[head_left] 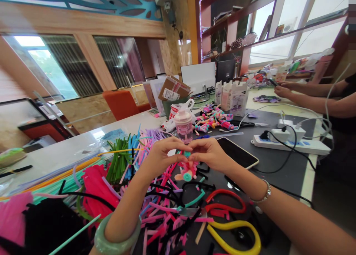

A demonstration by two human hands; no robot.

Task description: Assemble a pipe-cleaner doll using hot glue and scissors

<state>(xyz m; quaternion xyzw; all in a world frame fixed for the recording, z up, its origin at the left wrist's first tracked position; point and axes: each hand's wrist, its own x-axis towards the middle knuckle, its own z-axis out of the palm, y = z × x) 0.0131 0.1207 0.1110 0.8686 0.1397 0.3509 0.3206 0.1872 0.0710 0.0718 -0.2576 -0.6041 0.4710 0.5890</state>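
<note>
My left hand [164, 156] and my right hand [208, 153] meet over the table, thumbs and fingertips pinched together. Between them is a small fuzzy pipe-cleaner figure [191, 168] in pink and peach with teal coils; its upper part is partly covered by my fingers. Just beyond my hands stands a pink lidded cup [183, 127]. Cut pipe-cleaner pieces [167, 207] in pink, black and purple lie beneath. Nearer to me rest scissors with red handles [226, 199] and a yellow-handled pair [239, 234], their blades partly hidden among the scraps.
Pipe-cleaner bundles [119, 158] fill the left side. A tablet or phone [237, 151], a power strip [289, 142] with cables and finished-looking fuzzy figures [214, 118] lie beyond. White boxes [233, 95] stand behind. Another person's hands [283, 90] hold a phone at right.
</note>
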